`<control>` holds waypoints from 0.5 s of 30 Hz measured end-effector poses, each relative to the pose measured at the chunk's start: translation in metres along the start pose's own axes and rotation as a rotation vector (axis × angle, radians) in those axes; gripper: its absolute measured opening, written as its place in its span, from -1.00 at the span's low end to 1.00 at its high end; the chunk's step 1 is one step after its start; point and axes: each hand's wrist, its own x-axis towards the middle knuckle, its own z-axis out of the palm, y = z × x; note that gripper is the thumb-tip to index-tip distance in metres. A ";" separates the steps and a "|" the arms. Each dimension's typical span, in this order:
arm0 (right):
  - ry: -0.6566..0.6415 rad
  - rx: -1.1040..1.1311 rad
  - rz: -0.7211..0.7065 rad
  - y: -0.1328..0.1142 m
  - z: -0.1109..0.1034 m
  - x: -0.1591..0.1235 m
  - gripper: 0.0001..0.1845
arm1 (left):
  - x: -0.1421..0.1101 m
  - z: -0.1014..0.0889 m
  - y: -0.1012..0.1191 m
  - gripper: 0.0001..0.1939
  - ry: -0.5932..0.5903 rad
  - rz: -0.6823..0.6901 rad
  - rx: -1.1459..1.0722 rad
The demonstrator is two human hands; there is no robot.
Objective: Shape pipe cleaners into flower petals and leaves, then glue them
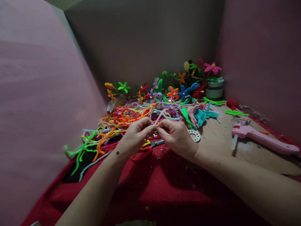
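Note:
Between my two hands a pale pink pipe cleaner (160,116) is pinched, its upper part bending up in a loop over the pile. My left hand (138,131) grips it with thumb and forefinger closed. My right hand (175,133) pinches it too, fingertips almost touching those of the left. Just below the hands lie scissors (157,143) with dark blades, their handles partly hidden by my left hand. A white ring with holes (194,136) rests beside my right wrist. Behind the hands spreads a tangled heap of coloured pipe cleaners (131,114).
Pipe-cleaner flowers (184,92) stand along the back, near a pale round pot (214,88). On the brown board (216,135) at right lies a pink glue gun (265,138). Teal bent pieces (203,116) sit beside the heap. A red cloth (150,185) covers the table; pink walls flank it.

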 end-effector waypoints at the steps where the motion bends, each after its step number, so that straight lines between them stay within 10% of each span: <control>1: -0.022 0.074 0.049 0.001 0.001 0.001 -0.85 | 0.000 0.001 0.001 -0.81 0.029 0.022 0.028; 15: -0.190 0.739 0.562 0.002 -0.002 0.011 -0.78 | 0.010 0.005 -0.010 -0.83 0.185 0.026 0.049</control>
